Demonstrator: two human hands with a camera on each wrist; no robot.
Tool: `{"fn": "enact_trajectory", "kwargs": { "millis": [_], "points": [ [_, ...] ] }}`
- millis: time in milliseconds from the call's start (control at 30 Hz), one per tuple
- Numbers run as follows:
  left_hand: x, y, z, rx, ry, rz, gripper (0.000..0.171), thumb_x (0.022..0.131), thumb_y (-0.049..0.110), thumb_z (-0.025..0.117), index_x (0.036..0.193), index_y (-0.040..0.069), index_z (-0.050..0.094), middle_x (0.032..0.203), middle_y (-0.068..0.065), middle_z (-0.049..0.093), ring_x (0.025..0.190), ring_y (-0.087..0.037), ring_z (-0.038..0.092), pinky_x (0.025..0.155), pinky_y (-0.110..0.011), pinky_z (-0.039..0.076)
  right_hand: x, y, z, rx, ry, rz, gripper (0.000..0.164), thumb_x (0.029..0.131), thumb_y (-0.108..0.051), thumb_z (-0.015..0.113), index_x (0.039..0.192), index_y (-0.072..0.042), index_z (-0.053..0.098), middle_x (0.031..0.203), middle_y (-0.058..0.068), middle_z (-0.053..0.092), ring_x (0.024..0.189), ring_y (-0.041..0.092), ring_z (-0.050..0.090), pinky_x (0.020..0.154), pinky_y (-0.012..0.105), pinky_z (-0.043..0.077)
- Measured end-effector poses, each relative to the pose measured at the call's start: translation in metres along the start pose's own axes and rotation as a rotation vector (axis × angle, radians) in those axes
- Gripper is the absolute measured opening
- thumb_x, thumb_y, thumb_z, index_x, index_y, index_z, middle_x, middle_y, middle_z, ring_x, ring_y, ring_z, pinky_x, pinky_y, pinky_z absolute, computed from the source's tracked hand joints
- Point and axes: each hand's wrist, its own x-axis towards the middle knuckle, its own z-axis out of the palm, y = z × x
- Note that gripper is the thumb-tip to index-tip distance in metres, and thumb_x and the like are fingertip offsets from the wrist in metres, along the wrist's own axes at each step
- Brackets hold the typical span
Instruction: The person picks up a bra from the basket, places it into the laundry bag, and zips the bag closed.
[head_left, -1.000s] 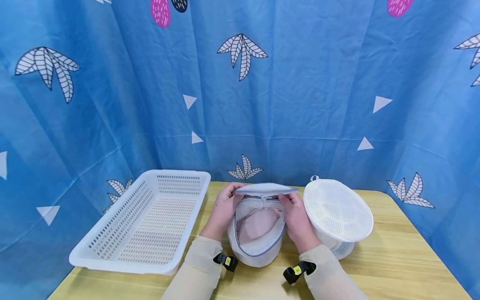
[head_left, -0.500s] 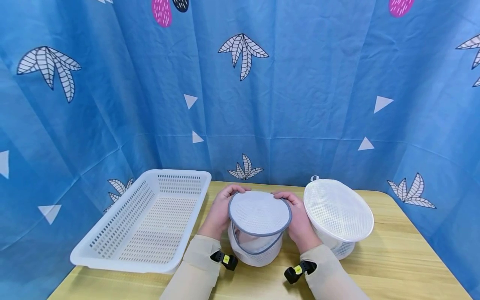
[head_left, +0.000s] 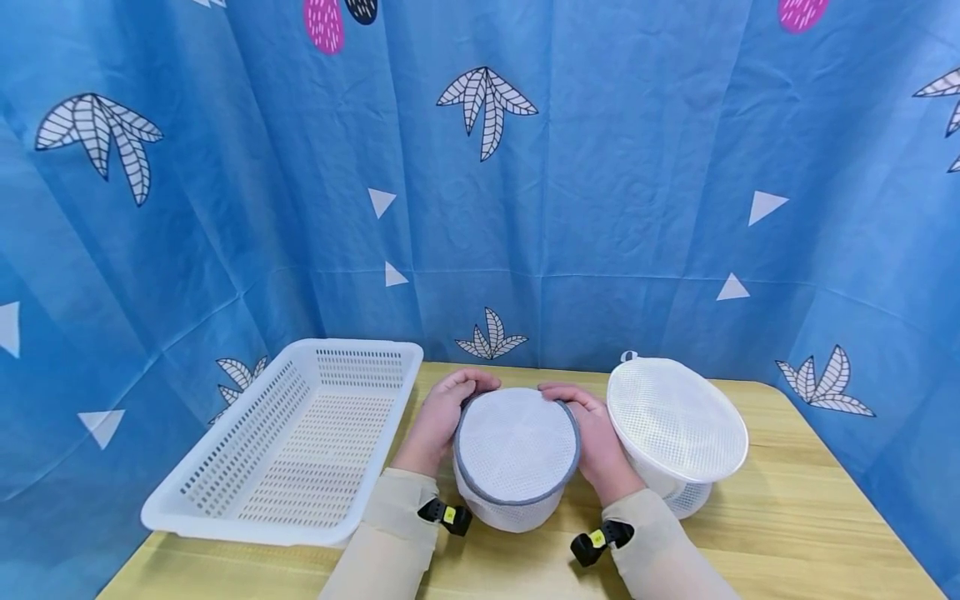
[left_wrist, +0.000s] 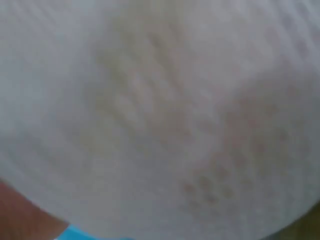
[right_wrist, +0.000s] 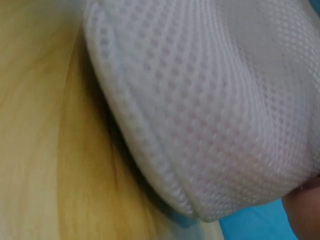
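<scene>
A round white mesh laundry bag with a grey-trimmed lid stands on the table between the hands. Its lid lies down over the opening, so the pinkish fabric inside is hidden from above. My left hand holds the bag's left side, fingers curved at the back of the lid rim. On the opposite side my right hand grips the back right edge. White mesh, blurred, fills the left wrist view, where the bag wall is very close. In the right wrist view, the padded mesh wall rises from the wood, a fingertip at its edge.
A white perforated plastic basket sits on the left of the wooden table. Right beside my right hand stands another white mesh bag, its round top tilted. A blue patterned curtain hangs behind the table.
The lid, raised a second ago with pinkish fabric showing beneath, has come down toward me over the bag's opening. Both hands stay at the bag's back corners; basket and other bag are unmoved.
</scene>
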Motion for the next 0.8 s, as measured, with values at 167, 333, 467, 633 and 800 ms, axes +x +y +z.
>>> {"fn": "enact_trajectory", "kwargs": {
  "millis": [167,333,467,633,800],
  "points": [
    [-0.005,0.014,0.003,0.349,-0.073,0.025,0.035,0.105,0.031,0.055,0.128,0.008,0.067,0.126,-0.007,0.067,0.124,-0.026,0.057,0.108,-0.047,0.039,0.001,0.002,-0.003,-0.07,-0.034,-0.025,0.033,0.101,-0.003,0.042,0.119,0.005,0.069,0.13,0.013,0.065,0.125,0.022,0.056,0.101,0.026,0.045],
    [-0.01,0.022,0.014,0.701,-0.218,0.068,0.048,0.095,0.041,0.069,0.135,0.014,0.065,0.131,-0.003,0.065,0.121,-0.025,0.058,0.102,-0.049,0.045,0.001,0.003,-0.003,-0.168,-0.071,-0.047,0.03,0.103,-0.005,0.045,0.121,0.002,0.069,0.127,0.013,0.065,0.122,0.022,0.057,0.097,0.025,0.046],
    [-0.011,0.023,0.025,0.904,-0.255,0.094,0.045,0.09,0.041,0.074,0.129,0.018,0.069,0.124,0.0,0.068,0.109,-0.02,0.061,0.094,-0.045,0.049,0.001,0.001,0.0,-0.24,-0.071,-0.01,0.027,0.103,-0.007,0.048,0.118,-0.004,0.07,0.125,0.009,0.065,0.118,0.023,0.057,0.093,0.027,0.049],
    [-0.012,0.027,0.032,1.024,-0.242,0.137,0.035,0.093,0.037,0.072,0.122,0.018,0.07,0.116,0.0,0.07,0.103,-0.02,0.062,0.092,-0.044,0.049,-0.001,-0.009,0.001,-0.288,-0.083,0.024,0.028,0.104,-0.011,0.049,0.12,-0.005,0.07,0.127,0.008,0.064,0.12,0.024,0.056,0.098,0.034,0.046],
    [-0.014,0.031,0.032,0.989,-0.23,0.205,0.017,0.1,0.025,0.064,0.112,0.017,0.073,0.108,0.001,0.07,0.1,-0.019,0.063,0.09,-0.043,0.05,-0.004,-0.019,-0.002,-0.261,-0.108,0.089,0.032,0.106,-0.018,0.046,0.125,-0.007,0.069,0.13,0.008,0.063,0.123,0.022,0.056,0.101,0.033,0.043]
  ]
}}
